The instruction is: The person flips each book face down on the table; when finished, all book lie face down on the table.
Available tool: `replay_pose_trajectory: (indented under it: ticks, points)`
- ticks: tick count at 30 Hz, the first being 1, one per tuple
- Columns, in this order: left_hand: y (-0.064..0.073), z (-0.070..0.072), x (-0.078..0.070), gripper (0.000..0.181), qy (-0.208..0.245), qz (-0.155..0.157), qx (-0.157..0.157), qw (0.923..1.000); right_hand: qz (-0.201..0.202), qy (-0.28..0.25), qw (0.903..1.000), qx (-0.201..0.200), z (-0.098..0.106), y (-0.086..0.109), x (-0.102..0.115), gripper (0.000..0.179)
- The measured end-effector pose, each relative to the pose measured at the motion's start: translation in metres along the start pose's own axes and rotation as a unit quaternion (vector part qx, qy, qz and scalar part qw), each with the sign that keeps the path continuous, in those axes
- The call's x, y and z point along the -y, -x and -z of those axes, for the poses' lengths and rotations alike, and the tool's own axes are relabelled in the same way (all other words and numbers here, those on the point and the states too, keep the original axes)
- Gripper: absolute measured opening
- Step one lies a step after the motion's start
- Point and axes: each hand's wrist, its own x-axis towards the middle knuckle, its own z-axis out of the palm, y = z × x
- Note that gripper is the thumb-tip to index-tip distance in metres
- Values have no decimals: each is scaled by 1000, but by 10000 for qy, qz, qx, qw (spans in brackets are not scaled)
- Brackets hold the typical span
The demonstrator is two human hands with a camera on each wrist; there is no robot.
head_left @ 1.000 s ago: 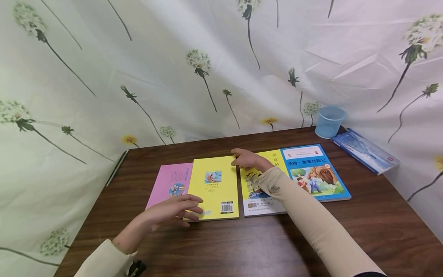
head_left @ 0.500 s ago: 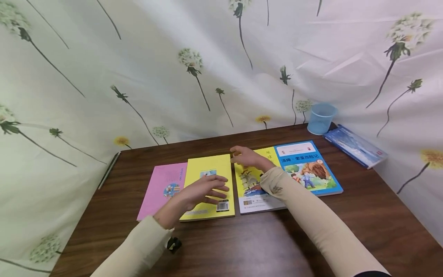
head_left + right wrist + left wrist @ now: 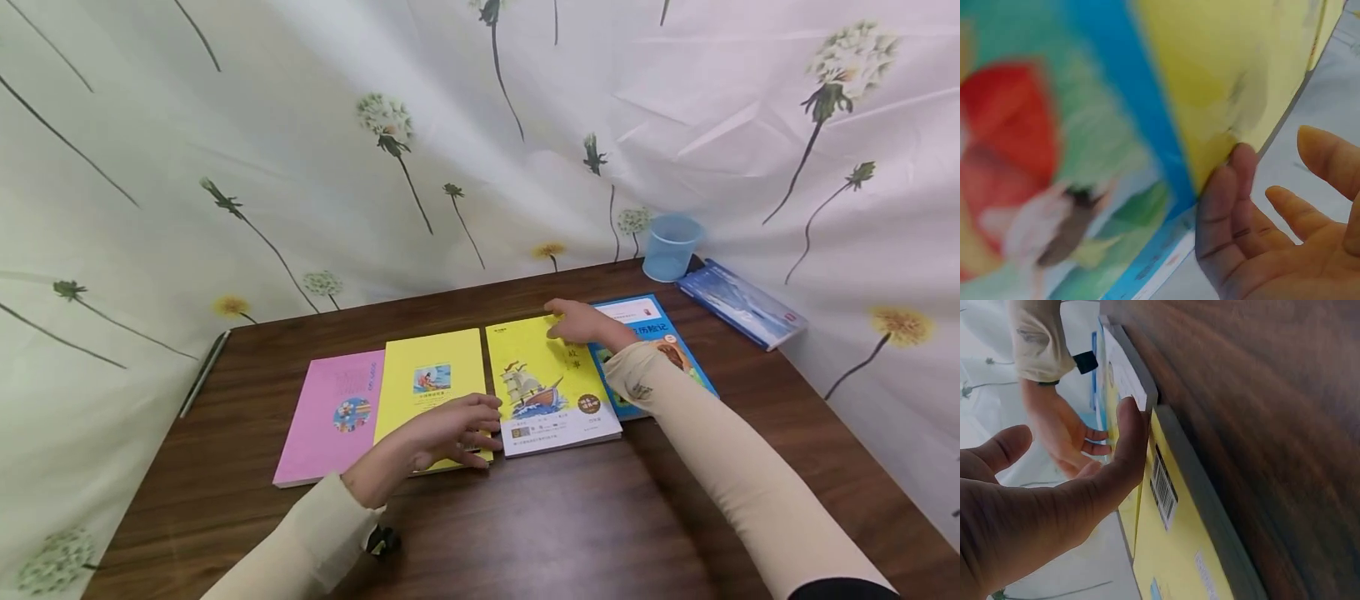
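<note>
In the head view my left hand [image 3: 453, 429] hovers with spread fingers over the near right corner of a plain-backed yellow book [image 3: 401, 362]. The left wrist view shows its index finger [image 3: 1125, 450] along the corner where this book meets a yellow book with a sailing ship [image 3: 540, 375]. My right hand [image 3: 585, 323] reaches over the far right corner of the ship book, beside a blue picture book [image 3: 667, 350]. In the right wrist view its fingertips [image 3: 1244, 153] lie against the yellow cover, close to the blue book's edge [image 3: 1175, 181].
A pink book [image 3: 322, 433] lies left of the yellow ones. At the back right stand a light blue mesh cup [image 3: 671, 250] and, beside it, a dark blue book [image 3: 742, 304]. A flower-print curtain [image 3: 300, 167] closes off the table's [image 3: 450, 542] back and sides.
My left hand has moved right across the yellow back cover, toward the gap between the yellow books. My right hand has shifted from the ship book's far left corner to its far right corner.
</note>
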Motion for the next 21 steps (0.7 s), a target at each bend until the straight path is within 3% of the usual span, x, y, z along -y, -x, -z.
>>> replay_pose_trajectory:
  ticks: [10,21]
  points:
    - [10,-3,10,51,543,39,299,9981,-232,-28,9988,420,12,-2,-14,75]
    - [17,-7,16,58,1177,117,256,9927,-90,815,9956,448,15,-1,-17,73]
